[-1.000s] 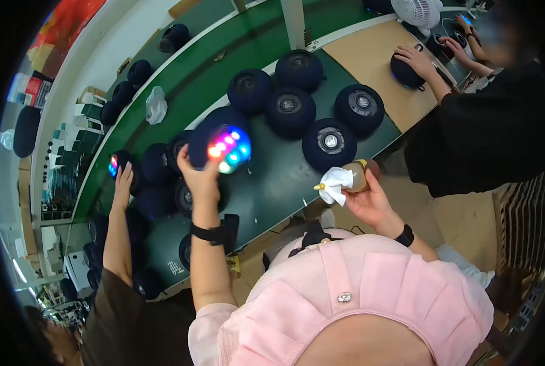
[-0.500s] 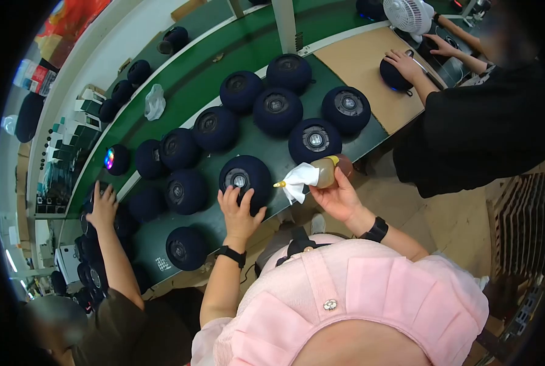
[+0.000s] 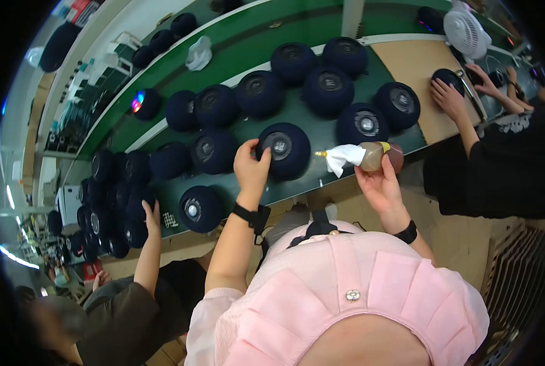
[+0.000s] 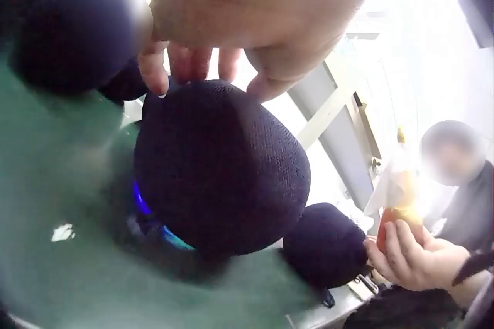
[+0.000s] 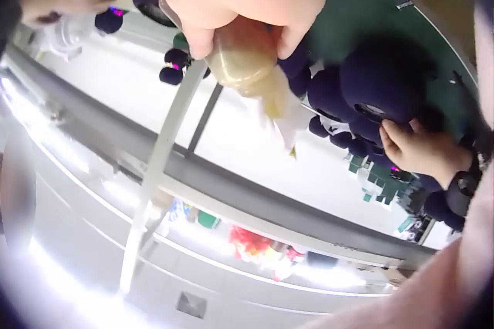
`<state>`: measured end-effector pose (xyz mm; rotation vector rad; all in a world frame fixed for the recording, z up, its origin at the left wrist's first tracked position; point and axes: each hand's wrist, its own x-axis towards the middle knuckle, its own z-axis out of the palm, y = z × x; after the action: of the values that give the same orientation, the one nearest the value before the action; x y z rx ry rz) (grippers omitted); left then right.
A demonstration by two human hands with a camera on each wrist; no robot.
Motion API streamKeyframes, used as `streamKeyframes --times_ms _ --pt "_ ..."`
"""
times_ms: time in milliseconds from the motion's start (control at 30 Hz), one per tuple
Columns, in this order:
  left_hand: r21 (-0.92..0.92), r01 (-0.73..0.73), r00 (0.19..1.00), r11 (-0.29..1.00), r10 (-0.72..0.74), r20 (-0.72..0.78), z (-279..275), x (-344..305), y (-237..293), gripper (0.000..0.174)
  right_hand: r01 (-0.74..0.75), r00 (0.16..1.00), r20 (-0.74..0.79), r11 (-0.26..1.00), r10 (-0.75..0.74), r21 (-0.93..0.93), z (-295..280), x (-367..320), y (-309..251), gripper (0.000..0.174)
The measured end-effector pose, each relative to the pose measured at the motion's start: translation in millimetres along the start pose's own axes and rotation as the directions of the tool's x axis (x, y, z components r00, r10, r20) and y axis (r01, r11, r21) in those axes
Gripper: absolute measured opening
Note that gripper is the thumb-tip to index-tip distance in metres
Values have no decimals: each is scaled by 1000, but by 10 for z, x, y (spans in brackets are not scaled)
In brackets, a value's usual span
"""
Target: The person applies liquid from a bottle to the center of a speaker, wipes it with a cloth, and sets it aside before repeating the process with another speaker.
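My left hand (image 3: 251,171) has its fingertips on the left side of a dark blue round speaker (image 3: 289,160) on the green table (image 3: 300,190). In the left wrist view the fingers lie curved over the top of that speaker (image 4: 224,175), with blue light at its lower edge. My right hand (image 3: 383,189) grips an amber bottle (image 3: 373,157) whose yellow tip points left. A white cloth (image 3: 344,156) is wrapped about the bottle's neck. In the right wrist view thumb and fingers go round the bottle (image 5: 243,55).
More dark round speakers stand in rows behind and to the left, one (image 3: 200,208) near the front edge. At left another person's hand (image 3: 152,216) touches a speaker. On the right, people work by a tan board (image 3: 406,64) and a white fan (image 3: 466,32).
The left hand came off a lit speaker farther left and went to the one nearer the bottle. The view has shifted. The right hand still grips the bottle.
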<state>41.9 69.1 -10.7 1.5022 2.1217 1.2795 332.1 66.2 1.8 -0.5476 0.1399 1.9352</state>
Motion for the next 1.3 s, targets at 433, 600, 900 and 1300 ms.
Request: streamKeyframes --times_ms 433,600,900,1300 --pt "21 0 989 1000 -3 149 -51 166 -82 56 193 976 157 934 -151 -300 417 546 265 39" --pt "-67 -157 937 985 170 306 -131 -3 -113 96 252 966 168 866 -197 -431 452 740 398 38" --pt "-58 -64 929 996 81 362 -212 -5 -40 101 -3 997 77 980 19 -199 513 875 369 42" --pt "64 28 943 998 -47 329 -109 -33 -23 100 453 889 252 654 -382 -606 665 839 360 36"
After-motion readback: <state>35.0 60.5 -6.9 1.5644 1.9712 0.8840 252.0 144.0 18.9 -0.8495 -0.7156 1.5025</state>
